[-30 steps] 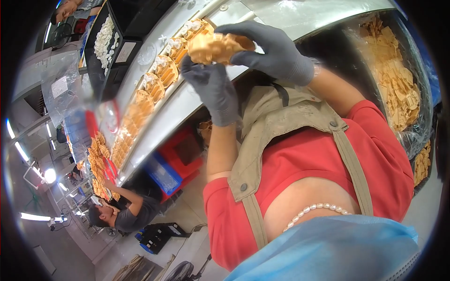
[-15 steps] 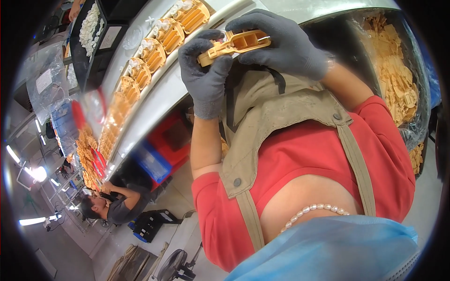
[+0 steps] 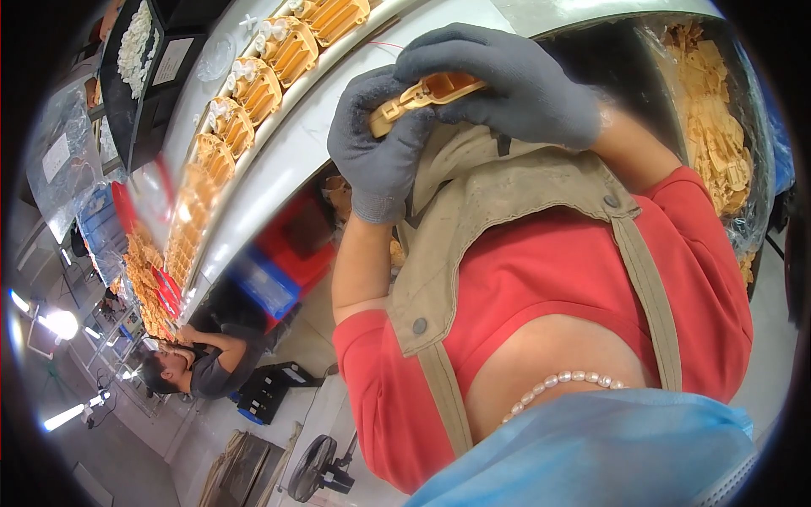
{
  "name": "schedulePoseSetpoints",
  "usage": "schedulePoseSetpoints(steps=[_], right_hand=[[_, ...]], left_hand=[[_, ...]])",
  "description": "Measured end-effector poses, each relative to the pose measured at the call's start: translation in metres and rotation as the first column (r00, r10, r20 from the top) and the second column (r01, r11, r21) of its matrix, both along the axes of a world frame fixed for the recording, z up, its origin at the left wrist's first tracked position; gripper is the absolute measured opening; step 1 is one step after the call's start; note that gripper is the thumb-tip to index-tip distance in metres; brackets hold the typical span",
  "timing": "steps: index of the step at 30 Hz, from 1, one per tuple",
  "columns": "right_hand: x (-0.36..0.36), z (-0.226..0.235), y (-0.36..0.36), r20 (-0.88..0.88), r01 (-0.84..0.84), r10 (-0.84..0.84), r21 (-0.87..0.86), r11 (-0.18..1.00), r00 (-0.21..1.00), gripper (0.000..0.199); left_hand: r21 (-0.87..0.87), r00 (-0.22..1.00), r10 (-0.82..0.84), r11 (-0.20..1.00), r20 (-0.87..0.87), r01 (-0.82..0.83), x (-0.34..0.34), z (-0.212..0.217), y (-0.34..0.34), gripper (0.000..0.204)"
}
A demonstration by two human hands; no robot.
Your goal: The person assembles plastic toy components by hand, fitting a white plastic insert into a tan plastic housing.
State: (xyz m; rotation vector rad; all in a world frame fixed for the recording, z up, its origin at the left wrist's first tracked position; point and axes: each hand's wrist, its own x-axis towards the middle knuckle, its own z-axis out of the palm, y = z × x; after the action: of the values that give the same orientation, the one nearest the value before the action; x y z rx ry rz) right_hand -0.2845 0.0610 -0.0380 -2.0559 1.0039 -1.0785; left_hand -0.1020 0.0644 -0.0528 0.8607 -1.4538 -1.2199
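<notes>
The orange plastic part (image 3: 427, 95) had come in closer to the person's chest than a moment before, and it looked bigger in the view. The left hand (image 3: 380, 144), in a grey glove, was curled shut around the part's left end. The right hand (image 3: 507, 80), gloved too, was closed over its right end from above. So the part sat between both hands, up in front of the tan apron (image 3: 498, 203). The long white table (image 3: 279, 160) had slid off to the left. On it sat a row of orange trays (image 3: 253, 84), one after another. A big bin of orange pieces (image 3: 714, 135) stood on the right. Far below, another worker (image 3: 198, 367) bent over.
</notes>
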Motion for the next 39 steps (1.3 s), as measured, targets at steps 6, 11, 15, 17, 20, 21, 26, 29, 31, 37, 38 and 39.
schedulePoseSetpoints(steps=[6, 11, 15, 17, 20, 21, 26, 29, 31, 37, 38, 39], right_hand=[[0.006, 0.001, -0.008, 0.06, -0.004, 0.006, -0.033, 0.999, 0.998, 0.038], [0.014, 0.0, -0.019, 0.226, 0.013, -0.018, 0.023, 1.0, 0.974, 0.035], [-0.012, -0.008, -0.022, 0.212, 0.077, -0.132, 0.249, 0.966, 0.968, 0.046], [-0.024, -0.002, -0.018, -0.037, 0.067, -0.058, 0.317, 0.946, 0.998, 0.055], [-0.055, 0.007, -0.022, -0.122, 0.157, -0.13, 0.248, 0.956, 0.984, 0.057], [-0.069, 0.001, -0.022, -0.063, 0.229, -0.221, 0.167, 0.959, 0.973, 0.057], [-0.216, -0.05, -0.063, 0.358, 0.789, -0.814, 0.259, 0.557, 0.457, 0.049], [-0.294, -0.075, -0.079, 0.228, 0.713, -0.852, 0.47, 0.52, 0.471, 0.039], [-0.307, -0.047, -0.092, 0.405, 0.547, -0.795, 0.578, 0.605, 0.451, 0.036], [-0.31, -0.073, -0.118, 0.55, 0.576, -0.738, 0.479, 0.662, 0.391, 0.073], [-0.299, -0.079, -0.114, 0.571, 0.547, -0.724, 0.49, 0.679, 0.387, 0.061], [-0.302, -0.087, -0.106, 0.553, 0.549, -0.73, 0.493, 0.675, 0.401, 0.053]], left_hand=[[0.0, 0.997, 0.075, 0.997, 0.006, -0.075, 0.003, -0.009, -0.001, 0.024], [-0.006, 0.997, 0.08, 0.997, 0.0, -0.08, 0.004, 0.01, -0.015, 0.032], [-0.084, 0.911, 0.135, 0.99, 0.389, -0.111, -0.019, 0.025, -0.031, 0.056], [0.049, 0.968, 0.124, 0.989, 0.216, -0.138, -0.02, 0.006, -0.031, 0.059], [-0.039, 1.0, 0.002, 0.999, 0.013, -0.002, -0.017, 0.005, -0.021, 0.071], [-0.031, 1.0, 0.008, 0.999, 0.027, -0.008, -0.016, 0.007, -0.019, 0.07], [-0.51, 0.645, 0.435, 0.857, 0.628, -0.081, 0.008, 0.005, -0.04, 0.055], [-0.619, 0.453, 0.586, 0.78, 0.672, -0.091, 0.017, -0.003, -0.058, 0.051], [-0.644, 0.283, 0.634, 0.762, 0.72, -0.067, 0.01, -0.013, -0.072, 0.055], [-0.584, 0.081, 0.583, 0.812, 0.808, -0.018, 0.003, -0.029, -0.085, 0.061], [-0.572, 0.016, 0.573, 0.82, 0.819, -0.029, 0.009, -0.03, -0.086, 0.062], [-0.562, 0.0, 0.562, 0.827, 0.827, 0.001, 0.013, -0.027, -0.085, 0.062]])
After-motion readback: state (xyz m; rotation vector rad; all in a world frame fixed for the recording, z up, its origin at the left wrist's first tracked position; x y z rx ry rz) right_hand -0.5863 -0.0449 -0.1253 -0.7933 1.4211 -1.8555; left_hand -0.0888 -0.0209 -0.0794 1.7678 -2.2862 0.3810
